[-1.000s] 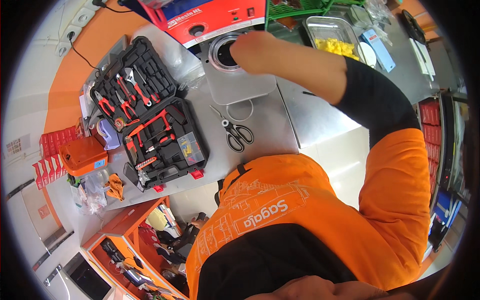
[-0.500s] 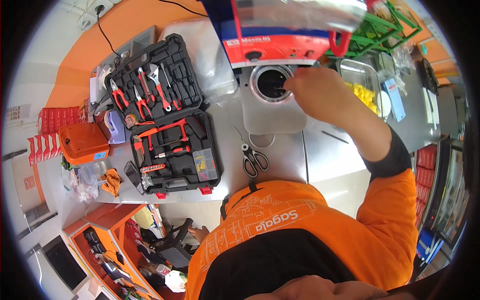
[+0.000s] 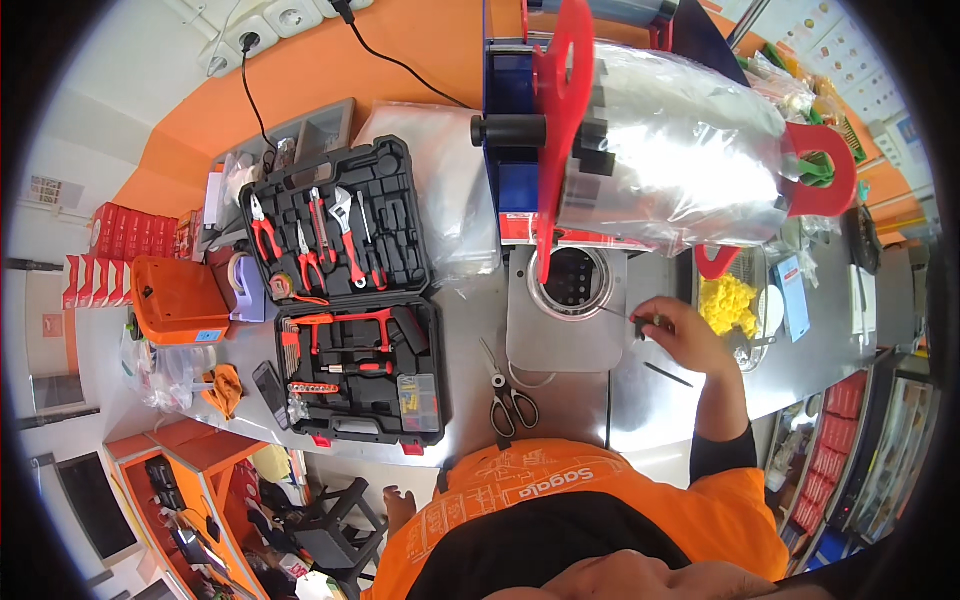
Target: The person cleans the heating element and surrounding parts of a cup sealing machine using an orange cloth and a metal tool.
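My right hand (image 3: 685, 335) is to the right of a machine's metal plate, just above the steel table. Its fingers pinch a thin tool with a dark handle (image 3: 640, 326), whose slim shaft points left toward a round metal ring (image 3: 572, 283). The ring is set in the plate (image 3: 562, 345) and surrounds a dark opening with small holes. A dark thin rod (image 3: 668, 374) lies on the table below this hand. My left hand (image 3: 398, 503) hangs low beside my body, away from the table, fingers apart with nothing visible in them.
A large roll of clear film (image 3: 680, 150) on red holders juts over the plate. An open black toolbox (image 3: 350, 290) with red-handled tools lies left. Scissors (image 3: 510, 400) rest near the table edge. Yellow pieces (image 3: 728, 305) fill a container at right; an orange box (image 3: 180, 300) stands far left.
My right hand has drawn back from the ring's opening to its right side, with the thin tool in its fingers. The view has shifted, showing more of the film roll.
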{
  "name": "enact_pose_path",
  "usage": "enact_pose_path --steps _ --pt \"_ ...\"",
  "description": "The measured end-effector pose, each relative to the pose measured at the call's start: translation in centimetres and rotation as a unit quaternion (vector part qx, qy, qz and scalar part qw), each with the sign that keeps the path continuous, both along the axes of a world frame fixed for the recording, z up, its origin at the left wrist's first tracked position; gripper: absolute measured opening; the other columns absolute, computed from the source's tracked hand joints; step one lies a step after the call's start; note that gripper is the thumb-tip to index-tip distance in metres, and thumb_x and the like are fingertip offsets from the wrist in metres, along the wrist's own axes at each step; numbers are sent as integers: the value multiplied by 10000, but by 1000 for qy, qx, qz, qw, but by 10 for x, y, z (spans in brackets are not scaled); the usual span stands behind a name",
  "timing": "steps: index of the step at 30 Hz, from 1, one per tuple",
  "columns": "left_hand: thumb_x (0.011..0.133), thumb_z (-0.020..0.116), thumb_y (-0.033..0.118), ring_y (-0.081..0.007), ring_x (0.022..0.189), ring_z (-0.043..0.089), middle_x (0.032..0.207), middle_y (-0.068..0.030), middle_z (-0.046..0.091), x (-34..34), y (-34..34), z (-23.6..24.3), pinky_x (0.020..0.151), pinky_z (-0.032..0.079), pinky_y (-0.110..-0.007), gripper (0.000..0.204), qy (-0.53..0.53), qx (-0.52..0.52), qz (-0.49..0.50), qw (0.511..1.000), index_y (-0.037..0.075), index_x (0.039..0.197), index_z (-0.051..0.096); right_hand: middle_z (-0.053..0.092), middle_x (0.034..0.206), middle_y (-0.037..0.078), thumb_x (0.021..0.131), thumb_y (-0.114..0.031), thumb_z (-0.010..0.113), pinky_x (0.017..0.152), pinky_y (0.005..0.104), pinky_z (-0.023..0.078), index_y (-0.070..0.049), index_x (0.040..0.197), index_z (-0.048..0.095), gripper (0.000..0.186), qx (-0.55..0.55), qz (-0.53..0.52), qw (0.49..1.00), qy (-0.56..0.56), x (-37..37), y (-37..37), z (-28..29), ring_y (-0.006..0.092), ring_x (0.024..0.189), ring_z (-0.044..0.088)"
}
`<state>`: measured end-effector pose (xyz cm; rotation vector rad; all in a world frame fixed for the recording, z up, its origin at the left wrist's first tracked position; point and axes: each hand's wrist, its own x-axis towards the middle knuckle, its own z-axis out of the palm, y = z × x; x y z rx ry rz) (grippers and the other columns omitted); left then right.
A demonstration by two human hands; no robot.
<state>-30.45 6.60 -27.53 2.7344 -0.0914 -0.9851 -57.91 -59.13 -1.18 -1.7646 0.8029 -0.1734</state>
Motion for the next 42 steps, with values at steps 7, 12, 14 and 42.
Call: enact_pose_path --steps 7,12,14,42 --pt "838 637 69 -451 1127 562 1209 -288 527 23 -43 34 944 482 -529 523 -148 -14 -11 989 -24 1287 384 641 968 48 986 -55 606 697 258 486 0 1193 623 215 -7 -23 999 27 -16 41 7 85 782 558" --pt "836 640 -13 -392 1106 548 1237 -223 555 58 -126 104 947 465 -449 488 -355 -198 -12 914 -37 1302 496 583 898 3 1032 -140 576 599 212 403 -40 1235 624 232 194 -36 979 -56 -7 79 31 44 675 475" --pt "857 654 0 -287 1013 543 1230 -161 573 62 -172 142 899 467 -396 468 -357 -288 -57 887 -16 1304 516 551 862 -13 1068 -187 517 551 188 319 -70 1274 616 256 289 0 951 -110 3 98 41 24 625 395" --pt "920 611 162 -386 803 701 848 -164 726 95 -108 241 715 544 -486 114 -295 -299 -6 907 57 913 654 605 791 60 982 -64 571 649 295 436 -4 1105 647 156 -75 231 970 -27 139 256 21 137 708 541"
